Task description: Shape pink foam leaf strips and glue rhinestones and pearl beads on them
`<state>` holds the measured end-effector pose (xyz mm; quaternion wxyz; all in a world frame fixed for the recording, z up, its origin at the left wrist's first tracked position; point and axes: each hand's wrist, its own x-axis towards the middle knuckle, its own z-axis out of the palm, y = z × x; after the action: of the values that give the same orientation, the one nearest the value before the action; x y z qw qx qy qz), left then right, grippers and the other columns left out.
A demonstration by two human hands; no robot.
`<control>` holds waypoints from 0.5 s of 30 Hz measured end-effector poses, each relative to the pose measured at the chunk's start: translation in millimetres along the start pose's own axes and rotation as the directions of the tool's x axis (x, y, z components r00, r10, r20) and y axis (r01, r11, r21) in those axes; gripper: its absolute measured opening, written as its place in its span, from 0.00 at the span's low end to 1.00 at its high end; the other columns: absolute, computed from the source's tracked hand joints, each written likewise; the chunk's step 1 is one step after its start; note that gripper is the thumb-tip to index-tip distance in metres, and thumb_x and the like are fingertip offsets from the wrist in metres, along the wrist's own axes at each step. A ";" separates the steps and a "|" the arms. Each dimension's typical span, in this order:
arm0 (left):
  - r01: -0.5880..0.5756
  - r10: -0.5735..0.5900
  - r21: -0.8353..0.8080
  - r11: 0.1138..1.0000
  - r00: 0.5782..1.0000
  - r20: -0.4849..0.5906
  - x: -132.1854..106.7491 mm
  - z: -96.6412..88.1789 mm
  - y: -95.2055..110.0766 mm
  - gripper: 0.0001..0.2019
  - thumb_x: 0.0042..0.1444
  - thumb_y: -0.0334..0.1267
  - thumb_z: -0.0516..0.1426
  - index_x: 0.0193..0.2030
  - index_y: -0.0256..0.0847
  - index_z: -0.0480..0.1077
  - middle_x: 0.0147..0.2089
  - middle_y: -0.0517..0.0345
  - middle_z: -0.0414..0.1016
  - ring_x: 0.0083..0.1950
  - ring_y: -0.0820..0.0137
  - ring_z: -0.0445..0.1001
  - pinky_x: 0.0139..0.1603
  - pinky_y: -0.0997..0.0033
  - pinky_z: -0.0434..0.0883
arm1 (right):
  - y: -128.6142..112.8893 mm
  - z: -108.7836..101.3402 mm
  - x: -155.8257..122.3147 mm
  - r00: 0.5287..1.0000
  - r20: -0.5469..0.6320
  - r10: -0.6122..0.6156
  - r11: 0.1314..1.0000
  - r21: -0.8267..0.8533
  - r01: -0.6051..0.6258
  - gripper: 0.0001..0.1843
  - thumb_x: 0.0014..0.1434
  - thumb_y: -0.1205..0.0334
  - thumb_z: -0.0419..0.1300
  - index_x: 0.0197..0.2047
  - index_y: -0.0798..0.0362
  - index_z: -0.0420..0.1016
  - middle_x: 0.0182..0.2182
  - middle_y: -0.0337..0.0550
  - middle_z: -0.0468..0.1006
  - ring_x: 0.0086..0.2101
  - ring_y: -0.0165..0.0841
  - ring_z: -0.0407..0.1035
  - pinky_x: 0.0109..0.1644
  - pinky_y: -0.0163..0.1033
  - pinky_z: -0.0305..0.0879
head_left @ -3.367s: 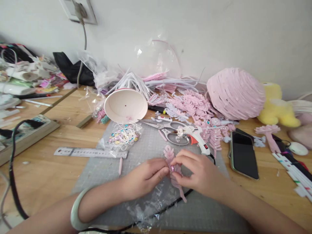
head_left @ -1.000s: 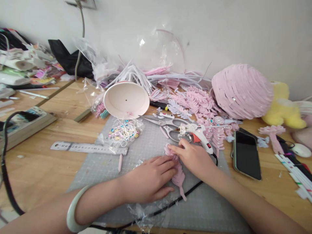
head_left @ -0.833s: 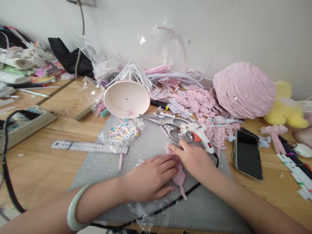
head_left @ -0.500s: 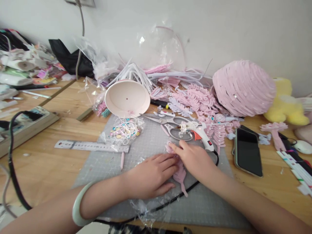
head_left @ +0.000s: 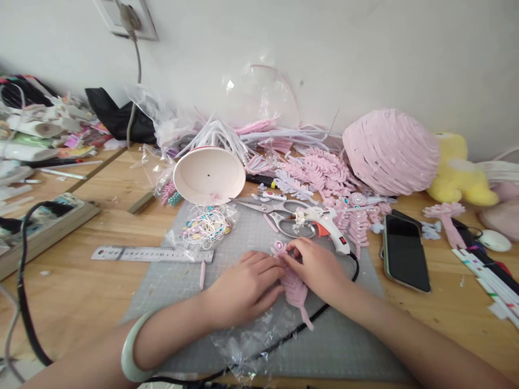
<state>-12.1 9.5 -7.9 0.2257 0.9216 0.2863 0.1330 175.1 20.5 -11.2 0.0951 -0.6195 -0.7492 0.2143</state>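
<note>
A pink pipe-cleaner leaf (head_left: 296, 292) lies slantwise over the grey cutting mat (head_left: 332, 346), its stem pointing towards me. At its far end sits a small pink coil with a shiny gem (head_left: 279, 246). My left hand (head_left: 247, 283) closes on the leaf's left side near the coil, a pale bangle at its wrist. From the right, my right hand (head_left: 318, 267) pinches the leaf just below the coil with thumb and bent forefinger. Beyond the hands lie a white glue gun (head_left: 334, 229) with an orange trigger and a pair of scissors (head_left: 279, 212).
Left of the hands are a steel ruler (head_left: 141, 254), a bundle of gem strings (head_left: 206, 227) and an oval white bowl (head_left: 208, 173). Pink leaves (head_left: 324, 167) pile up behind. A phone (head_left: 405, 253) lies right; a black cable (head_left: 279, 340) crosses the mat.
My right forefinger has drawn back from the coil, baring the gem, and now bends against the thumb at the leaf. The left hand stays on the leaf. The view has tilted up slightly.
</note>
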 end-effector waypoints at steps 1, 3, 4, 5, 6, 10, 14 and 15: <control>0.035 -0.035 -0.011 0.999 0.999 -0.014 0.5 -1.0 -1.1 0.11 0.63 0.36 0.48 0.48 0.38 0.68 0.48 0.52 0.74 0.49 0.63 0.70 0.51 0.61 0.64 | -1.8 0.3 1.8 1.000 0.000 0.011 1.000 0.016 -0.011 0.10 0.58 0.57 0.56 0.36 0.53 0.73 0.32 0.41 0.75 0.32 0.32 0.70 0.34 0.35 0.59; 0.091 -0.092 -0.032 0.995 0.995 -0.043 1.3 -2.8 -3.3 0.11 0.63 0.35 0.48 0.46 0.39 0.69 0.46 0.52 0.74 0.48 0.63 0.70 0.50 0.61 0.64 | -4.9 0.0 4.4 0.999 0.005 0.042 0.998 0.053 -0.042 0.07 0.57 0.59 0.57 0.33 0.53 0.72 0.30 0.40 0.75 0.31 0.32 0.69 0.33 0.34 0.58; 0.110 -0.112 -0.046 0.993 0.992 -0.055 1.6 -3.7 -4.2 0.10 0.63 0.35 0.48 0.45 0.39 0.69 0.45 0.53 0.75 0.47 0.63 0.70 0.49 0.62 0.64 | -6.2 -0.5 5.1 0.999 0.005 0.053 0.996 0.077 -0.054 0.05 0.56 0.61 0.57 0.32 0.52 0.72 0.29 0.39 0.75 0.31 0.31 0.69 0.32 0.34 0.57; 0.126 -0.129 -0.059 0.990 0.989 -0.066 2.0 -4.5 -4.9 0.10 0.63 0.35 0.48 0.44 0.40 0.69 0.45 0.53 0.75 0.47 0.63 0.70 0.49 0.62 0.64 | -7.1 -1.1 5.3 0.998 0.004 0.059 0.993 0.103 -0.059 0.04 0.55 0.62 0.57 0.30 0.52 0.71 0.29 0.39 0.74 0.30 0.31 0.69 0.32 0.34 0.57; 0.140 -0.145 -0.071 0.988 0.987 -0.075 2.3 -5.3 -5.4 0.10 0.63 0.34 0.48 0.43 0.40 0.69 0.44 0.54 0.75 0.46 0.64 0.71 0.48 0.63 0.64 | -7.7 -1.5 5.1 0.998 -0.001 0.058 0.990 0.130 -0.057 0.03 0.54 0.64 0.57 0.29 0.52 0.70 0.28 0.38 0.74 0.30 0.31 0.69 0.32 0.34 0.57; 0.220 -0.231 -0.098 0.971 0.965 -0.123 4.0 -8.8 -6.7 0.09 0.62 0.34 0.47 0.38 0.40 0.69 0.38 0.55 0.75 0.41 0.65 0.71 0.43 0.65 0.64 | -6.8 -2.0 1.5 0.999 -0.029 0.017 0.977 0.215 -0.010 0.03 0.54 0.66 0.56 0.28 0.52 0.68 0.29 0.38 0.75 0.32 0.31 0.69 0.34 0.34 0.58; 0.297 -0.316 -0.133 0.946 0.936 -0.157 4.9 -10.4 -9.5 0.07 0.61 0.35 0.49 0.36 0.41 0.68 0.37 0.57 0.75 0.40 0.66 0.72 0.42 0.66 0.64 | -3.0 -2.0 -2.3 1.000 -0.015 0.012 0.966 0.258 -0.008 0.05 0.58 0.61 0.55 0.30 0.51 0.68 0.28 0.37 0.75 0.30 0.31 0.69 0.32 0.34 0.58; 0.311 -0.332 -0.142 0.940 0.930 -0.160 4.9 -10.3 -10.2 0.07 0.61 0.35 0.49 0.37 0.41 0.68 0.37 0.57 0.75 0.40 0.66 0.72 0.43 0.66 0.64 | -2.2 -2.5 -3.0 1.000 -0.011 0.015 0.967 0.253 -0.012 0.05 0.58 0.59 0.55 0.32 0.51 0.68 0.29 0.38 0.76 0.31 0.32 0.70 0.33 0.35 0.59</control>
<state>-16.8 23.4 -3.5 0.2699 0.8318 0.4447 0.1936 174.8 17.8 -7.7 0.1767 -0.6086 -0.7109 0.3048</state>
